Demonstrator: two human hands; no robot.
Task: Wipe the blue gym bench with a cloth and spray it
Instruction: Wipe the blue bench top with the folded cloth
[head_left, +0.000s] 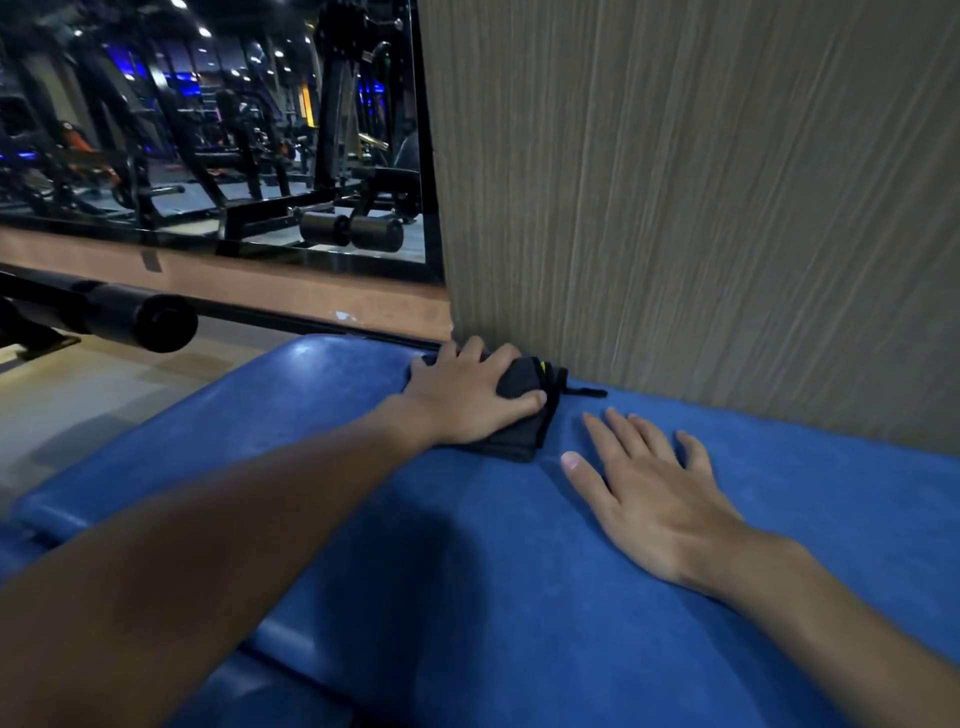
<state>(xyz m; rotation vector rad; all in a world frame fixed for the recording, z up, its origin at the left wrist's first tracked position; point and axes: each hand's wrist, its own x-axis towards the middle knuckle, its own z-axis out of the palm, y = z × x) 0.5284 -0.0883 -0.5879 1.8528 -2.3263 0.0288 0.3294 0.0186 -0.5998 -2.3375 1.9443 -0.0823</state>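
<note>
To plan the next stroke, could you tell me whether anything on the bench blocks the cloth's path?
Yes: the right hand lies flat on the blue bench just right of the cloth, which the left hand grips beside the wall panel.

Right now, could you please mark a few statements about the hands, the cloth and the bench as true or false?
1. The left hand grips a dark cloth on the blue bench. True.
2. The right hand grips the cloth too. False: it lies flat on the bench, holding nothing.
3. The cloth lies mid-bench, far from any wall. False: it sits at the far edge, right by the wood-grain wall.
4. A black roller bar shows left of the bench. True.
</note>
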